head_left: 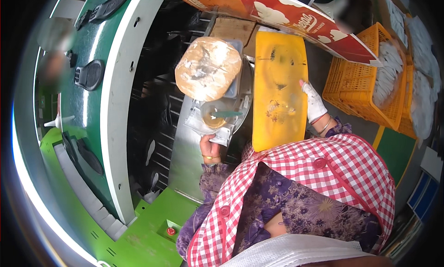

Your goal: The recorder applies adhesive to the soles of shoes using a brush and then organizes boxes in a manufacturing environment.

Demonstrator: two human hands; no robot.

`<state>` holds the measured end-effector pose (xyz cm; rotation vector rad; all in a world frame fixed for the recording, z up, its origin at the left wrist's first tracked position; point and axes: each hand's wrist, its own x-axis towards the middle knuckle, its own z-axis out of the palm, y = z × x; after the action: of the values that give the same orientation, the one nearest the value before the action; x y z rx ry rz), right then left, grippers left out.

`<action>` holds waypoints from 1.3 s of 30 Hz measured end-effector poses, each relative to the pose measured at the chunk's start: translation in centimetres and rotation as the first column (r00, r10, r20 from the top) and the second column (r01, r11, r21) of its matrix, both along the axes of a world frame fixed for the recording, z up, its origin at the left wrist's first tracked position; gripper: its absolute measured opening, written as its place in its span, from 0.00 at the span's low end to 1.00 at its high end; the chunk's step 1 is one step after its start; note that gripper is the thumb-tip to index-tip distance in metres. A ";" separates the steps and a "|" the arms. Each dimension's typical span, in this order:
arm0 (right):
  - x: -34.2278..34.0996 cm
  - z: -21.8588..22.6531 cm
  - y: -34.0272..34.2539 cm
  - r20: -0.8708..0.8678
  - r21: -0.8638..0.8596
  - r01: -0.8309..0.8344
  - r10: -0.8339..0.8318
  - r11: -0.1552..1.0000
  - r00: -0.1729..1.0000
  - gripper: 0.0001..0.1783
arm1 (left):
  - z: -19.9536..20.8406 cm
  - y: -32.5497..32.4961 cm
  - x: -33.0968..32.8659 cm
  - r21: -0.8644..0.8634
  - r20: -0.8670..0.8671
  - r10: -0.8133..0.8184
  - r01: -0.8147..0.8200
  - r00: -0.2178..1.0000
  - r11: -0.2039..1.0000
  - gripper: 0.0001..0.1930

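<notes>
A yellow rectangular board or tray, scuffed and stained, stands in front of me. My right hand, in a white fingerless covering, is closed on its right edge. My left hand is bare, its fingers curled at the near edge of a pale crumpled sheet. On that sheet stands a cup of cloudy liquid, with a green-handled tool across it, probably a brush. Just beyond is a round tape-wrapped lid or pad, smeared white, over a bluish container.
Shoe soles lie on a green conveyor belt at left. A red printed panel spans the far side. Orange crates with pale wrapped items stand at right. A red button sits on the green machine frame.
</notes>
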<state>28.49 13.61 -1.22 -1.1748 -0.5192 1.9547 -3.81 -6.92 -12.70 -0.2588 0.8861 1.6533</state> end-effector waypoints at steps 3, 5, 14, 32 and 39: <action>0.5 -0.3 0.3 0.031 0.014 0.000 0.000 1.000 1.000 0.22 | 0.2 -2.7 1.1 0.056 0.054 0.011 -0.014 0.998 0.998 0.34; 0.7 -0.3 0.4 0.041 -0.029 0.026 -0.025 0.999 0.999 0.22 | 0.0 -4.1 1.5 -0.021 0.013 0.064 -0.063 0.998 0.998 0.36; 1.7 -1.5 3.6 0.121 0.035 -0.104 0.099 0.994 0.988 0.21 | -3.9 -7.5 0.4 -0.057 -0.028 0.150 -0.151 0.988 0.987 0.32; 0.2 -3.4 3.2 0.329 0.189 -0.353 0.280 0.916 0.902 0.19 | 5.7 -9.3 -2.3 -0.719 -0.546 -0.657 0.111 0.519 0.686 0.27; -0.6 -4.1 3.2 0.382 0.244 -0.406 0.297 0.881 0.875 0.18 | 12.5 3.6 9.2 0.185 -0.034 -0.390 0.389 0.920 0.903 0.26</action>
<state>27.89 16.81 -5.31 -1.2692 -1.2652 1.8734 5.34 -3.36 -0.21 0.0469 0.7167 1.3472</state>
